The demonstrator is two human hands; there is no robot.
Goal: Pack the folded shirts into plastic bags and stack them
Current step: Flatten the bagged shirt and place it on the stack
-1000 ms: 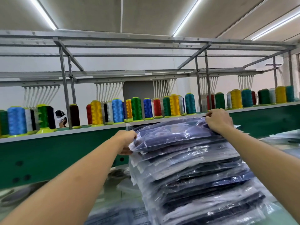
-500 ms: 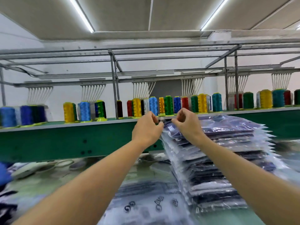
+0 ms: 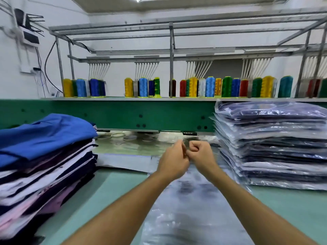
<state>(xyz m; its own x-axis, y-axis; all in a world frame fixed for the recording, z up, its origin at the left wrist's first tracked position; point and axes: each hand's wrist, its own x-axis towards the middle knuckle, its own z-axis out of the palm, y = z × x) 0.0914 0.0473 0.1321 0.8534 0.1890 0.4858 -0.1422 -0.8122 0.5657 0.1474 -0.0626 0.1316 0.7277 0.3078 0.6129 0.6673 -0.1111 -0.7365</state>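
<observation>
Green table (image 3: 115,184) is bearing shirts (image 3: 44,156) at nine o'clock and a bagged stack (image 3: 272,147) at three. Left hand (image 3: 174,160) and right hand (image 3: 200,154) are touching, fingers curled, above bags (image 3: 191,209) at six; I cannot tell whether they are gripping anything.

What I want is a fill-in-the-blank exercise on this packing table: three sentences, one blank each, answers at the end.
1. The top shirt on the unbagged stack at the left is ____.
2. The bagged stack stands to the ____ of the left hand and the right hand.
3. The beam under the thread spools is painted ____.
Missing words: blue; right; green.
</observation>
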